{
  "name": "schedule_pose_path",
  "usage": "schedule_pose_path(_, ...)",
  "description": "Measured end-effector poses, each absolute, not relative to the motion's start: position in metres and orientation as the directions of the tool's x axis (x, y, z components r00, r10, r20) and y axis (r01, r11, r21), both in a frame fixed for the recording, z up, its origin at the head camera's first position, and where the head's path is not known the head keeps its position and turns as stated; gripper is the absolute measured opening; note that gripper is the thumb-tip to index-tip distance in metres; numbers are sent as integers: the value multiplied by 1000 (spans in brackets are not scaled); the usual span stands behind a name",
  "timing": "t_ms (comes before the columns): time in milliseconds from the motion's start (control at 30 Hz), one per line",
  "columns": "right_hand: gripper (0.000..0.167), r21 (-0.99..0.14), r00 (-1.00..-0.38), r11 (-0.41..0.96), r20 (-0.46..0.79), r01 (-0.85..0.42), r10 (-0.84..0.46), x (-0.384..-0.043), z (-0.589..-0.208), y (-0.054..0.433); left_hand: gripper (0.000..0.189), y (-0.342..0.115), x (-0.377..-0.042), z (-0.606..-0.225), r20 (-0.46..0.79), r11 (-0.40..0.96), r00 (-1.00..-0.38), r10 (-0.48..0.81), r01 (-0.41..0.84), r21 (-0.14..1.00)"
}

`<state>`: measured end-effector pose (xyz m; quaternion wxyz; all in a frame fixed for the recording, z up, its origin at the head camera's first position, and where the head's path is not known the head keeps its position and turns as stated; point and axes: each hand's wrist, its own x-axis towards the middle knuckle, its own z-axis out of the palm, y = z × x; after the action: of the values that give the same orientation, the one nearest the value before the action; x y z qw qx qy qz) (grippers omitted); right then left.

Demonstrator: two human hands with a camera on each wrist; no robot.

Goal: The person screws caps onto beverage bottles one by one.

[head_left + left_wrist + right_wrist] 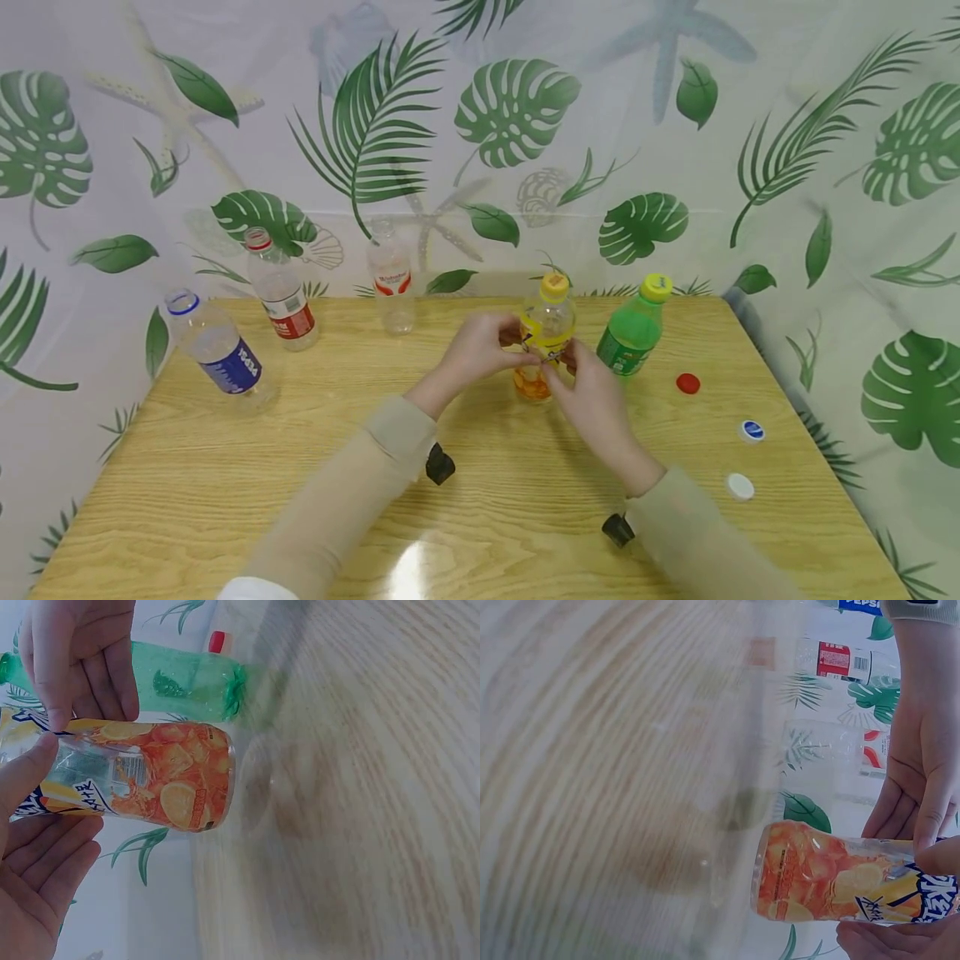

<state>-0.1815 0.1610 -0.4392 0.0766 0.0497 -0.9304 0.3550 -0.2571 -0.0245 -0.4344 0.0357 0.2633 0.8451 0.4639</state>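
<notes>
On the wooden table [337, 517] we have the yellow-capped bottle [551, 323] upright, just beside the green bottle [630, 333]; our left hand [487, 346] and right hand [596, 396] pinch its label [885, 896], thumbs in front. Uneven pulling, should a thumb slip, could tip it sideways.

Wood-grain table [510, 533]; upright bottles [551, 329], three loose caps [687, 383].

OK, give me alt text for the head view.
Left hand and right hand hold a yellow-label bottle at a wooden table. A green bottle stands to its right, three loose caps lie farther right, and three clear bottles stand at left.
</notes>
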Motion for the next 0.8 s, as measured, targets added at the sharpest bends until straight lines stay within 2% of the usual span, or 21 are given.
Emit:
schedule_pose_path(333, 55, -692, -987, 710, 157, -129, -26, -175, -449, 161, 35, -13, -252, -439, 181, 429, -873, 453, 391, 814)
schedule_pose_path(800, 58, -680, -989, 725, 148, -114, -17, -164, -457, 163, 34, -6, -251, -450, 178, 453, -877, 446, 393, 800)
